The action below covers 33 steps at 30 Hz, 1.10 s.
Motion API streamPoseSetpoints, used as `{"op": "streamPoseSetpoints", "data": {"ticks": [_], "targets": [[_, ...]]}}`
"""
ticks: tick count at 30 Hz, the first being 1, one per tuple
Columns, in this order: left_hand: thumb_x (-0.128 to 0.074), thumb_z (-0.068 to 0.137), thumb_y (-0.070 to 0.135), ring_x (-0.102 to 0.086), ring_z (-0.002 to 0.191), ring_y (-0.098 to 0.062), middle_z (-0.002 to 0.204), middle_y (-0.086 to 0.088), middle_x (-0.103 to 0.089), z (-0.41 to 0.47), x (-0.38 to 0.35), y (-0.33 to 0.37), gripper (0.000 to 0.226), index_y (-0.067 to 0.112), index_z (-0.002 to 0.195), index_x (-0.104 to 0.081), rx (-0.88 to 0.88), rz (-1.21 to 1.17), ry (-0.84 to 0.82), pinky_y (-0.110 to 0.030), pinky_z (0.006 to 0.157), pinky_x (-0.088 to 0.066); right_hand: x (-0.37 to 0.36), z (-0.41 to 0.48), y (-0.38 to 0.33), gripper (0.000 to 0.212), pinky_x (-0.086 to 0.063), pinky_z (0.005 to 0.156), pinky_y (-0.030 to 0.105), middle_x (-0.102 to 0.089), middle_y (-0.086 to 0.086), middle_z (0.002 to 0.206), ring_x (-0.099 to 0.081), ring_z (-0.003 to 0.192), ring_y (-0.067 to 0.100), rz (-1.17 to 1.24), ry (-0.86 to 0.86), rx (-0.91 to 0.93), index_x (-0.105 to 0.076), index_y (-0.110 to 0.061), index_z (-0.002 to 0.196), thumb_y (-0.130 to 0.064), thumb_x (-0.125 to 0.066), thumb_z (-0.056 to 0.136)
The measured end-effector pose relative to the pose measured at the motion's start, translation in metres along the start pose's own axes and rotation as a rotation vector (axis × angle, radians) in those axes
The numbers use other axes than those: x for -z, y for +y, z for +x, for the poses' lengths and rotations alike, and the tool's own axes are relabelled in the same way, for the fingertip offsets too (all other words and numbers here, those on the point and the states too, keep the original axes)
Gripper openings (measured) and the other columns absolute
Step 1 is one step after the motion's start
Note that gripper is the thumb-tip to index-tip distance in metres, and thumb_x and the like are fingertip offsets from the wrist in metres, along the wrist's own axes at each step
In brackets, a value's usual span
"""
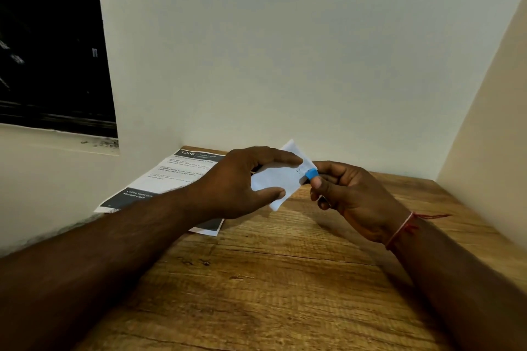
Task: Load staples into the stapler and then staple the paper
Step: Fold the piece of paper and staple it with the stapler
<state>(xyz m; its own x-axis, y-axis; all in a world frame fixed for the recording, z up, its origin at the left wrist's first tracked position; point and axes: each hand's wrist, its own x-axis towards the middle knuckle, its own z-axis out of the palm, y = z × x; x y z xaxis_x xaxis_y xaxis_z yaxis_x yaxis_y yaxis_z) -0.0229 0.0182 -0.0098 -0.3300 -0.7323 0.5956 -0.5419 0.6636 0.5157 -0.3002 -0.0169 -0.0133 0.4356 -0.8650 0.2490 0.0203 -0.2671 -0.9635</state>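
Head view: your left hand (239, 179) grips the folded paper (278, 182) above the bench (271, 279), while your right hand (350, 202) pinches the small blue stapler (311, 173) on the paper's right edge. Keep the layers flush and seated fully in the stapler's mouth, then squeeze squarely in one firm press. A printed sheet (171, 177) lies at the bench's left.

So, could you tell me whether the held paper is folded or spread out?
Folded, apparently: the held paper, gripped by the left hand, shows overlapping layers.
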Motion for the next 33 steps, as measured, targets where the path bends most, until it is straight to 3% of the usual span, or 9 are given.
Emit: {"op": "streamPoseSetpoints", "data": {"ticks": [11, 16, 21, 25, 29, 33], "targets": [[-0.093, 0.091, 0.031, -0.063, 0.123, 0.012, 0.139, 0.030, -0.067, -0.002, 0.000, 0.005, 0.066, 0.052, 0.147, -0.066, 0.024, 0.064, -0.037, -0.004, 0.096, -0.048, -0.002, -0.002, -0.001, 0.038, -0.051, 0.067, 0.033, -0.078, 0.015, 0.105, -0.066, 0.079, 0.019, -0.107, -0.007, 0.039, -0.077, -0.003, 0.124, -0.025, -0.077, 0.093], [-0.091, 0.094, 0.029, -0.069, 0.124, 0.001, 0.144, 0.025, -0.068, -0.001, -0.002, 0.005, 0.060, 0.050, 0.146, -0.068, 0.012, -0.043, -0.024, -0.013, 0.095, -0.058, -0.002, -0.002, -0.008, 0.039, -0.051, 0.064, 0.034, -0.082, 0.016, 0.106, -0.069, 0.076, 0.021, -0.129, 0.041, 0.065, -0.077, -0.005, 0.122, -0.027, -0.076, 0.091], [-0.089, 0.096, 0.028, -0.074, 0.123, -0.011, 0.145, 0.019, -0.071, -0.001, -0.001, 0.001, 0.059, 0.048, 0.147, -0.068, 0.027, -0.126, -0.011, -0.035, 0.096, -0.068, -0.008, -0.001, -0.009, 0.040, -0.050, 0.060, 0.034, -0.083, 0.019, 0.105, -0.067, 0.073, 0.025, -0.112, 0.090, 0.100, -0.079, -0.004, 0.119, -0.029, -0.076, 0.088], [-0.090, 0.096, 0.028, -0.073, 0.122, -0.007, 0.147, 0.021, -0.070, -0.001, 0.000, 0.000, 0.058, 0.048, 0.146, -0.069, 0.023, -0.106, 0.001, -0.026, 0.094, -0.066, -0.010, 0.000, -0.005, 0.040, -0.050, 0.061, 0.034, -0.082, 0.019, 0.107, -0.068, 0.072, 0.024, -0.061, 0.070, 0.064, -0.079, -0.002, 0.120, -0.028, -0.076, 0.089], [-0.090, 0.095, 0.026, -0.074, 0.112, -0.004, 0.135, 0.021, -0.073, -0.001, 0.001, -0.002, 0.057, 0.045, 0.145, -0.070, 0.031, -0.099, 0.022, -0.012, 0.081, -0.057, -0.012, -0.001, -0.002, 0.048, -0.050, 0.064, 0.031, -0.080, 0.015, 0.113, -0.067, 0.075, 0.021, 0.045, -0.005, 0.005, -0.077, 0.000, 0.122, -0.032, -0.080, 0.087], [-0.090, 0.096, 0.026, -0.074, 0.111, -0.007, 0.136, 0.020, -0.074, 0.000, 0.001, -0.003, 0.057, 0.045, 0.145, -0.070, 0.037, -0.104, 0.022, -0.016, 0.081, -0.058, -0.017, -0.002, 0.003, 0.042, -0.049, 0.064, 0.030, -0.080, 0.006, 0.101, -0.066, 0.076, 0.020, 0.095, -0.050, -0.034, -0.075, -0.001, 0.121, -0.024, -0.081, 0.086]]}}
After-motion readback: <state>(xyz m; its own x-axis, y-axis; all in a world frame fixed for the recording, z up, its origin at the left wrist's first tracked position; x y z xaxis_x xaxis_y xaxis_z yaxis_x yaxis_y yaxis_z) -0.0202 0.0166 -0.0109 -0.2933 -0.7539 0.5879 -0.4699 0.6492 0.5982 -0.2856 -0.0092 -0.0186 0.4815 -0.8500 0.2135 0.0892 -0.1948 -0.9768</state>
